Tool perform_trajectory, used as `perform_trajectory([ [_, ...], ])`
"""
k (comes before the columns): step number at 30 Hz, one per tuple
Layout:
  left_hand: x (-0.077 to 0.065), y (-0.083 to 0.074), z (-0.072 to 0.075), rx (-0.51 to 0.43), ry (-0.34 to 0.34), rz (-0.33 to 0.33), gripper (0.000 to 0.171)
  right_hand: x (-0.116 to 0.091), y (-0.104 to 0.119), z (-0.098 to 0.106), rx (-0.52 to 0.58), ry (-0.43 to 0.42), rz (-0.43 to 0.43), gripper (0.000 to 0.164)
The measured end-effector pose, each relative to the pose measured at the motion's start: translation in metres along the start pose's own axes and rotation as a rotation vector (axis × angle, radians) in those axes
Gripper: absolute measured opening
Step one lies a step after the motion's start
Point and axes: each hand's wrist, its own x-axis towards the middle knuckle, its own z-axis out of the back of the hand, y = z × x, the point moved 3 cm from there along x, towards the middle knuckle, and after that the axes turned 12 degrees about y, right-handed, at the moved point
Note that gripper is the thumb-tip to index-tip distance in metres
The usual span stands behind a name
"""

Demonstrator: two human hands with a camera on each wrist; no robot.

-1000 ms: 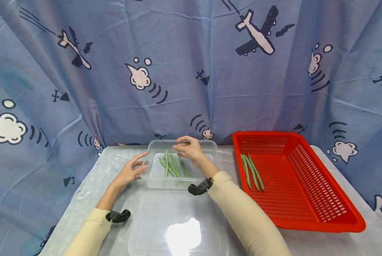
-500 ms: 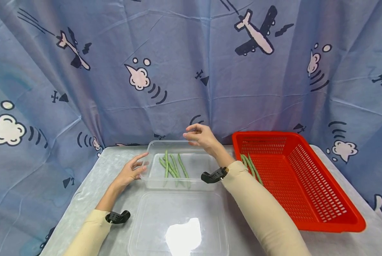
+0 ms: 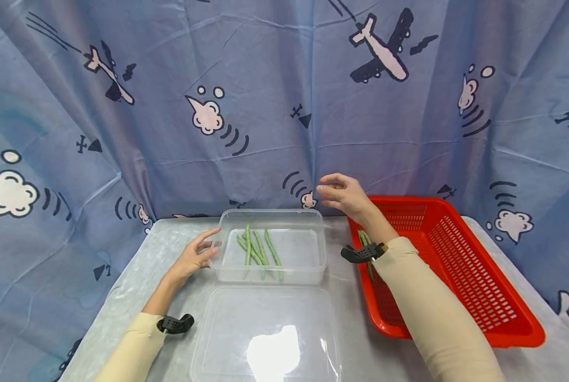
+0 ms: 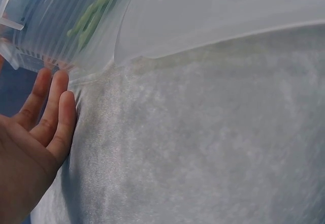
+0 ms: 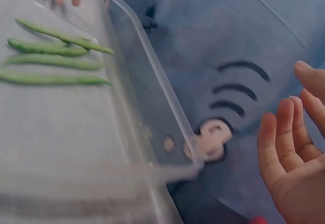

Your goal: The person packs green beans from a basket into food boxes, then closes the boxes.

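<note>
Several green beans (image 3: 257, 248) lie in a clear plastic container (image 3: 308, 274) in the head view. My left hand (image 3: 194, 255) rests against the container's left wall; in the left wrist view its fingers (image 4: 53, 102) are fairly straight and touch the side. My right hand (image 3: 345, 195) is raised in the air between the container and a red plastic basket (image 3: 456, 265). Its fingers are loosely bent with nothing between them, as the right wrist view shows too. More green beans (image 3: 363, 240) lie along the basket's left side, partly hidden by my right forearm.
A clear flat lid (image 3: 270, 318) lies on the table (image 3: 169, 350) in front of the container, with a bright glare on it. Behind the table hangs a blue curtain (image 3: 265, 132) with a plane print.
My right hand has moved up and right, out from over the container toward the red basket, its forearm now crossing the basket's left side. The left hand and container stay put.
</note>
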Motion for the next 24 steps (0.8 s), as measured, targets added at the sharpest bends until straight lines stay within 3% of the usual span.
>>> perform_trajectory([
  [13,0.0,0.002,0.002,0.001,0.007,-0.007,0.057,-0.041,-0.007,0.073,0.082,-0.048,-0.007,0.055],
  [20,0.0,0.003,0.002,0.005,0.012,-0.002,0.057,-0.06,-0.019,0.098,0.054,-0.021,-0.049,0.043],
  [24,0.001,0.003,0.003,0.011,0.014,-0.009,0.057,-0.07,-0.028,0.112,0.007,-0.021,-0.083,0.046],
])
